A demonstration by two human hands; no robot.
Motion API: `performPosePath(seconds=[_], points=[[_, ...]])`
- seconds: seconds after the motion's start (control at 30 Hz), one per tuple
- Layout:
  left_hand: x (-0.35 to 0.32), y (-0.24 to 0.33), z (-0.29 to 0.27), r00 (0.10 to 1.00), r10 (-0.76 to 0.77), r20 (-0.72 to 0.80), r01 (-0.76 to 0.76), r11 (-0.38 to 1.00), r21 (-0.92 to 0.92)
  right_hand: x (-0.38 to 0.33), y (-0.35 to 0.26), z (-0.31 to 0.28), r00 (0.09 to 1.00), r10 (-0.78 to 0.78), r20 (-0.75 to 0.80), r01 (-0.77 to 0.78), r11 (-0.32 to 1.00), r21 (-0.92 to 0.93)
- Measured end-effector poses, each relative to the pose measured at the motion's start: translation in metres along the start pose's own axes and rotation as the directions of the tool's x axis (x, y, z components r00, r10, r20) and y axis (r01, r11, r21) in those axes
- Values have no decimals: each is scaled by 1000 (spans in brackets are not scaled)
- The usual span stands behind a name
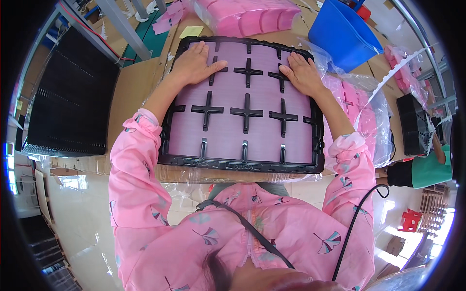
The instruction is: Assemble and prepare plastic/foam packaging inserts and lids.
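In front of me on the cardboard-covered table lies a black plastic tray (241, 168) with raised cross-shaped dividers. A pinkish-purple sheet material (228, 133) fills the spaces between the crosses; whether it is one sheet or separate pieces I cannot tell. My left hand (196, 65) lies flat on the tray's far left part, fingers stretched out and thumb spread toward a cross. On the far right part rests my right hand (302, 73), also flat, its thumb near another cross. Neither hand grips anything.
A tall stack of black trays (73, 97) stands at the left. Behind my tray are pink foam-like packs (252, 17) in clear plastic and a blue bin (342, 36). More wrapped pink packs (354, 106) lie at the right. Farther right, a person in green (427, 169) is partly visible.
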State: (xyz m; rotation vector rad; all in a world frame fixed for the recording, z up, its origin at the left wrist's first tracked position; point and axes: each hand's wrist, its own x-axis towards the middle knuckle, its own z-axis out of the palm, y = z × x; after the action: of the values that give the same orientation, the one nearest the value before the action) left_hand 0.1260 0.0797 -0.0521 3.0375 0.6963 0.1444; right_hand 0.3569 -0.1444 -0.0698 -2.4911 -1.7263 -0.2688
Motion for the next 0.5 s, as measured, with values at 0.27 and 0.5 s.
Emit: performPosePath(seconds=[0.27, 0.5], points=[[-6, -2, -1, 999, -20, 48, 17, 999, 44, -19, -7, -11, 1000, -1, 14, 2, 1000, -21], [-30, -2, -13, 997, 10, 78, -17, 996, 93, -40, -8, -22, 998, -57, 37, 58, 998, -21]])
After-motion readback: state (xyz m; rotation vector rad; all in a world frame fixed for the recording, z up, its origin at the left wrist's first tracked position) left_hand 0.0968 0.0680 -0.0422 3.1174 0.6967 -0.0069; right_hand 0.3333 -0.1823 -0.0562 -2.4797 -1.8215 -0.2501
